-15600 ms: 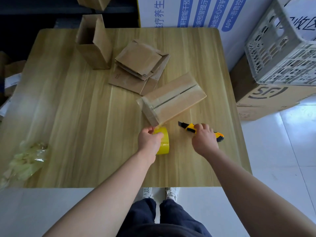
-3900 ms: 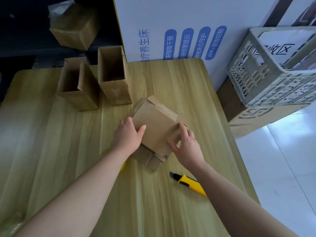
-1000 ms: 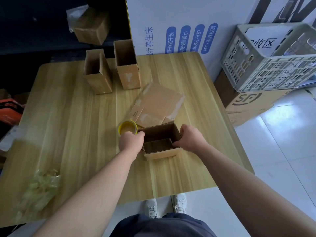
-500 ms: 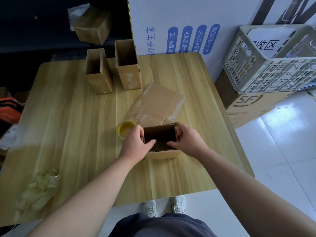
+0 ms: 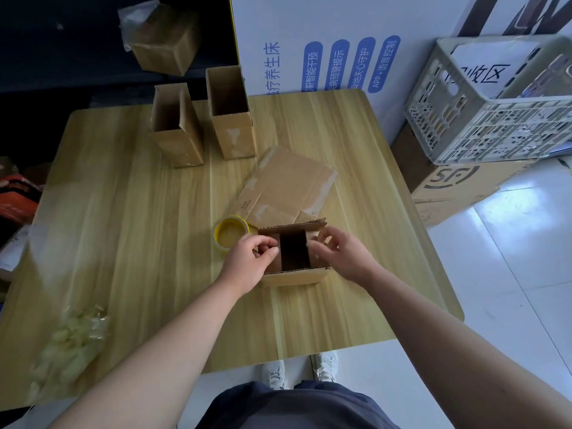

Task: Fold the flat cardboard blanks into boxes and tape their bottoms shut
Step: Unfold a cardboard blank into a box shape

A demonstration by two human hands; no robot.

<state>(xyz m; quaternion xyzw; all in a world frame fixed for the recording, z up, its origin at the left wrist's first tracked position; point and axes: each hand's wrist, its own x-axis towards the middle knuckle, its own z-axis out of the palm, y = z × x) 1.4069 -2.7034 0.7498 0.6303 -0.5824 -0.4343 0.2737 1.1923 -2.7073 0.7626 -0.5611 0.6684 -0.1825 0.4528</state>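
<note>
An opened cardboard box (image 5: 294,277) stands on the wooden table (image 5: 123,227) with its open end up and its inside dark. My left hand (image 5: 247,263) pinches the box's left inner flap, which is folded inward. My right hand (image 5: 342,255) holds the right inner flap with curled fingers, and that flap is turned inward too. The long far flap stands upright behind my hands. A yellow tape roll (image 5: 230,236) lies flat just left of the box. Flat cardboard blanks (image 5: 288,187) lie right behind it.
Two upright open boxes (image 5: 176,128) (image 5: 230,116) stand at the back of the table. A crumpled clear plastic heap (image 5: 71,342) lies at the near left corner. A grey crate (image 5: 495,119) sits on a printed carton (image 5: 458,187) to the right, off the table.
Both hands have moved from the box's outer sides to the top opening. The two short side flaps are now turned inward over the opening.
</note>
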